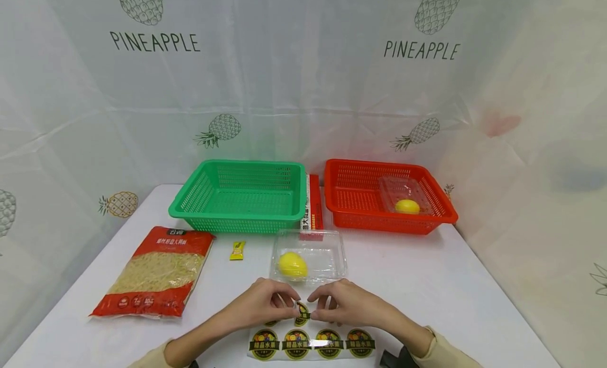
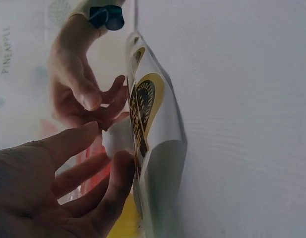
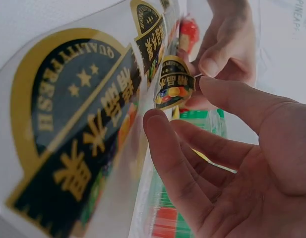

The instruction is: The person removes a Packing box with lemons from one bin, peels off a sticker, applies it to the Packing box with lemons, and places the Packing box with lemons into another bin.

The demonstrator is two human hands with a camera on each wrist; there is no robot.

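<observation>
A round black-and-gold fruit sticker [image 3: 173,84], its upper edge lifted and curved, stands off the label sheet [image 1: 313,352]; its white back shows in the left wrist view. My left hand [image 1: 267,303] holds the sticker's lifted end at the thumb tip. On the other side, my right hand [image 1: 348,304] has thumb and index finger apart, tips close to the sticker; whether they touch it is unclear. Several more stickers, such as a large one [image 3: 73,109], remain on the sheet. Just beyond the hands lies a clear plastic box [image 1: 327,257] with a yellow lemon [image 1: 292,264] in it.
A green basket [image 1: 242,223] and a red basket [image 1: 379,223] stand at the back; the red one holds another clear box [image 1: 395,186] and lemon [image 1: 407,206]. A pasta bag [image 1: 154,270] and a small yellow packet [image 1: 237,250] lie at left. A red package [image 1: 315,202] sits between the baskets.
</observation>
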